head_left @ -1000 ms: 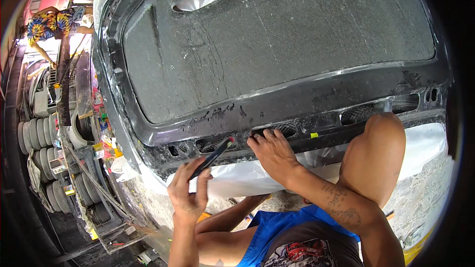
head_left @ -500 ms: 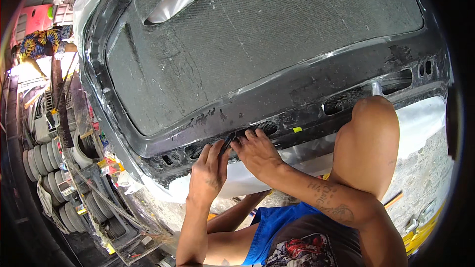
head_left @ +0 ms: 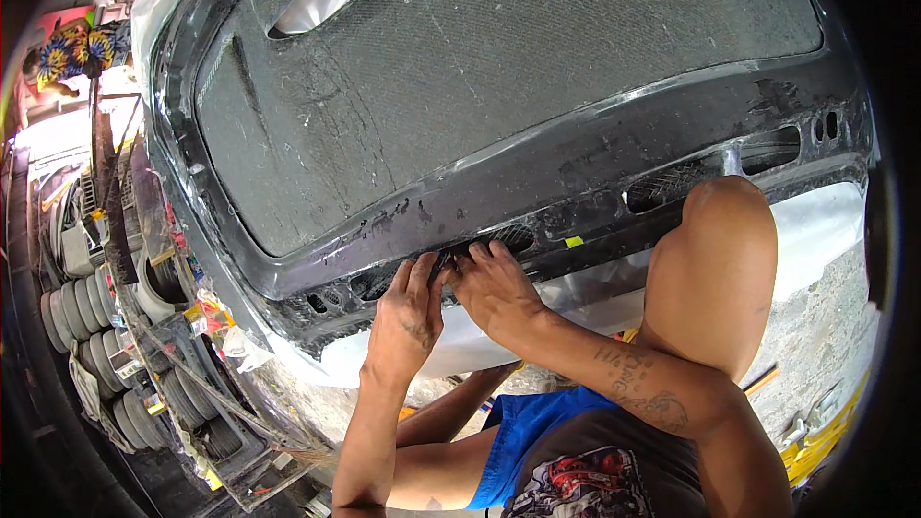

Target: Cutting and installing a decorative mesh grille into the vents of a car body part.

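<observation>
A large black panel shaped like a car hood [head_left: 566, 173] spreads in front of me, with a woven-textured middle and slots along its near edge. My left hand [head_left: 408, 312] is closed at that edge, its fingers pinched on something small and dark. Right beside it, my right hand [head_left: 494, 290] has bent fingers pressed at the same spot, by a mesh-backed slot [head_left: 510, 239]. What the fingertips grip is too dark and too covered to name. A bit of yellow-green tape [head_left: 574, 242] sticks to the edge right of my hands.
My bent knee [head_left: 715, 259] rises against the panel's near edge at right. Pale sheeting [head_left: 820, 225] shows beneath the panel. Stacked tires [head_left: 72, 312] and a cluttered rack stand at left, where a person in a tie-dye shirt [head_left: 72, 53] bends over.
Both hands stay at the same place on the edge, with small finger shifts. The view has shifted slightly. The person at left has drawn an arm in.
</observation>
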A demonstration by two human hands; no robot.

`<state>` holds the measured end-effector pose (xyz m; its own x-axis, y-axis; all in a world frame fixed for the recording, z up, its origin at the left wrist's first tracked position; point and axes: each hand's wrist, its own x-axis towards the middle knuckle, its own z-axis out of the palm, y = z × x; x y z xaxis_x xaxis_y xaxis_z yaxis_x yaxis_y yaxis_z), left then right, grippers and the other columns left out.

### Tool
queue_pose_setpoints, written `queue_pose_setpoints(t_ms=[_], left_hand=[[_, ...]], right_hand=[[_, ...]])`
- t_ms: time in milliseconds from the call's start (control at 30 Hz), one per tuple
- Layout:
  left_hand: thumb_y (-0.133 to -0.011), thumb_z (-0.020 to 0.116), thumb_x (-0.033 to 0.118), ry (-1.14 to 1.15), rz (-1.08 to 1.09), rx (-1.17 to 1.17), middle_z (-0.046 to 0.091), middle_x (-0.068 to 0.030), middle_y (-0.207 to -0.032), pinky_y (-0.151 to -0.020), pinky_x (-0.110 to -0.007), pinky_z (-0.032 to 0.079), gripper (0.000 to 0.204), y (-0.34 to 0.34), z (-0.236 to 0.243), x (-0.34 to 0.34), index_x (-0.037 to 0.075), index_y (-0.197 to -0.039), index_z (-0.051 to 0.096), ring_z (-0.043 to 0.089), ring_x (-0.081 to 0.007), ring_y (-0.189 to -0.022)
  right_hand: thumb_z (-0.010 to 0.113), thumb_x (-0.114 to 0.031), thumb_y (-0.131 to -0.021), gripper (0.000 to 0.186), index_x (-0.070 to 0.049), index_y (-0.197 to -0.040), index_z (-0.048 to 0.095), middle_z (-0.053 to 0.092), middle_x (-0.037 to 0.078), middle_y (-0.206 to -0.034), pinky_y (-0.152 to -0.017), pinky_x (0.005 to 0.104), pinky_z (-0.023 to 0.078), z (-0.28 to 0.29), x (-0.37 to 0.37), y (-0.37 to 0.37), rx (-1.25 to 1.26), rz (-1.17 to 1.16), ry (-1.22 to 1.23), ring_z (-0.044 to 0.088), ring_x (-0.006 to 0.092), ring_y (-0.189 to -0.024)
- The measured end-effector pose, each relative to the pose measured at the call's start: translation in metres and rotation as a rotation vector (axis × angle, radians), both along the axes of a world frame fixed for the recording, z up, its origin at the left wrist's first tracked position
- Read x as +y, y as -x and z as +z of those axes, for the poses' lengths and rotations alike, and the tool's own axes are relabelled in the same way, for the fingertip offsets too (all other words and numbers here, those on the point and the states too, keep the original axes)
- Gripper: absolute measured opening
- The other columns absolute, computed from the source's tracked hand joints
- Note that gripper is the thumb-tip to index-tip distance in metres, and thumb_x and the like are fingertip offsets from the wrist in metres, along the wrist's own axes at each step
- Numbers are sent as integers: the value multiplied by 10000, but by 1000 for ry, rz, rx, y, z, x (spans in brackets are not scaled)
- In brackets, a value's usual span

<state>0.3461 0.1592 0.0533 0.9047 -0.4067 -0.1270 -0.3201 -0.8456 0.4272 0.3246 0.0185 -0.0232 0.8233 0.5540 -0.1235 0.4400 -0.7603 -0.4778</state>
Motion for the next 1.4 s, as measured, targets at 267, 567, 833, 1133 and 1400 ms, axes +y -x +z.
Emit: queue_pose_setpoints(t_ms=[267, 567, 833, 1133, 1400], left_hand=[[-956, 630, -40, 67, -25, -52, 656, -266, -1003, -698, -487, 561, 289, 3, -8, 6, -70, -1241, 591, 665, -468, -829], [-963, 701, 26, 75, 360, -188, 731, -134, -813, -685, -306, 568, 186, 42, 64, 7, -41, -1136, 687, 746, -200, -746], [-1028, 646, 77, 236, 559, -17, 724, -114, -869, -678, -259, 573, 205, 31, 16, 46, -73, -1163, 685, 743, -161, -772], [-1030, 639, 66, 459, 622, 100, 748, -169, -969, -676, -264, 594, 217, 31, -20, 40, -96, -1170, 673, 776, -193, -810], [-1030, 651, 84, 405, 593, 175, 761, -144, -912, -748, -261, 586, 253, 26, -17, 42, -96, -1207, 666, 755, -164, -826]], right_hand=[[567, -202, -961, 293, -115, -1219, 675, 702, 68, -1151, -1025, 419, 388, 1, 2, 2, -13, 11, 58, 566, 245, -1219], [561, -125, -933, 255, -86, -1173, 637, 707, 96, -1105, -984, 405, 438, -4, -3, 0, -15, -54, -87, 634, 267, -1119], [578, -102, -927, 317, -82, -1242, 617, 703, 96, -1219, -1026, 425, 439, 4, -1, -7, 78, -11, -35, 623, 274, -1180], [587, -97, -918, 300, -77, -1215, 625, 706, 96, -1186, -1006, 421, 444, 5, -2, -7, 66, -18, -35, 627, 275, -1160], [598, -131, -944, 247, -84, -1184, 629, 709, 90, -1094, -993, 415, 447, 1, -1, -6, 45, -27, -38, 634, 255, -1143]])
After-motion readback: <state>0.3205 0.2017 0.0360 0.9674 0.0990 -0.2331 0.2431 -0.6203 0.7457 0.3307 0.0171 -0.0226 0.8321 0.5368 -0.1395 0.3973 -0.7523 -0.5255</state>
